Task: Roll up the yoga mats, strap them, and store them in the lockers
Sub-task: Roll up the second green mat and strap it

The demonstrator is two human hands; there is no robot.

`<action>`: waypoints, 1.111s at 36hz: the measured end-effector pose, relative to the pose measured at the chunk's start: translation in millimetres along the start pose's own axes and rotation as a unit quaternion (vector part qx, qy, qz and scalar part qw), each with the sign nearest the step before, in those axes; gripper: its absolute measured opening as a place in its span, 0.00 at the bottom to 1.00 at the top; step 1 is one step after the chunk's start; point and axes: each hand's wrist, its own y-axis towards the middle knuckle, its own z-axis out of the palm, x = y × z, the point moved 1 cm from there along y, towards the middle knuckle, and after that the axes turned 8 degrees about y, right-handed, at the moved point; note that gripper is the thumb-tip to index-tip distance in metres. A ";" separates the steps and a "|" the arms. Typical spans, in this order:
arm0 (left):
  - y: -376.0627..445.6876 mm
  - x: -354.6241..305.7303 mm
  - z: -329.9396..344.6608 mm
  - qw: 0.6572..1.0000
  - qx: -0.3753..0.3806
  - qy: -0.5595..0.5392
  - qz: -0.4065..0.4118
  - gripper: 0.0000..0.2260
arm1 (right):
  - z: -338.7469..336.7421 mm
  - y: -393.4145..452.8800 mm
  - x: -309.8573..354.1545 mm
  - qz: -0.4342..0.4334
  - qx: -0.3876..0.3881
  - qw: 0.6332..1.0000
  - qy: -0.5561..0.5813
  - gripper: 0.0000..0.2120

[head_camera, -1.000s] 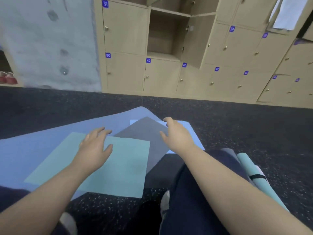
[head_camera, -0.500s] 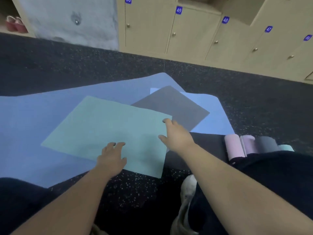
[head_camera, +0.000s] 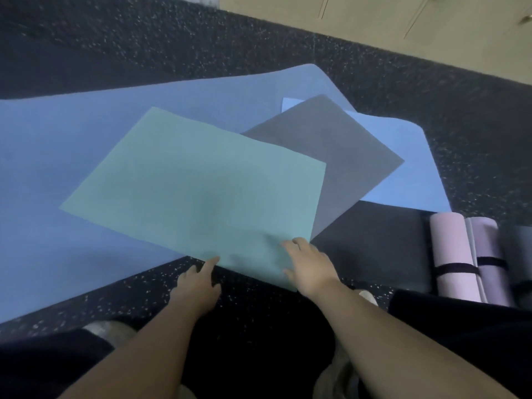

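A teal yoga mat (head_camera: 198, 191) lies flat on top of a pile of unrolled mats on the dark floor. Under it lie a grey mat (head_camera: 339, 151), a large blue mat (head_camera: 51, 156), a light blue mat (head_camera: 403, 168) and a black mat (head_camera: 374, 243). My left hand (head_camera: 195, 286) has its fingers at the teal mat's near edge. My right hand (head_camera: 308, 266) rests with spread fingers on the teal mat's near right corner. Rolled, strapped pink (head_camera: 452, 254) and lilac (head_camera: 486, 254) mats lie at the right.
Wooden lockers (head_camera: 374, 27) line the far side of the speckled rubber floor (head_camera: 144, 47). My knees in dark trousers and my shoes fill the bottom of the view. A darker rolled mat (head_camera: 521, 254) lies at the right edge.
The view has tilted down from the lockers to the mats. Both hands have drawn back from the middle of the teal mat to its near edge and corner.
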 end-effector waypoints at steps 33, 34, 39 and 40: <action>5.7 -45.2 -9.3 0.966 -0.216 -0.087 0.116 0.31 | 28.1 28.1 31.5 -0.048 0.024 0.997 0.062 0.30; 4.5 -48.7 -13.8 0.961 -0.230 -0.085 0.129 0.31 | 24.5 27.9 34.1 -0.047 0.009 0.997 0.063 0.29; -2.8 -61.5 -35.9 0.939 -0.282 -0.088 0.174 0.31 | -5.7 23.0 45.8 -0.038 -0.057 0.993 0.097 0.31; -4.0 -62.9 -41.3 0.935 -0.293 -0.090 0.179 0.31 | -12.2 21.8 47.9 -0.039 -0.074 0.992 0.097 0.31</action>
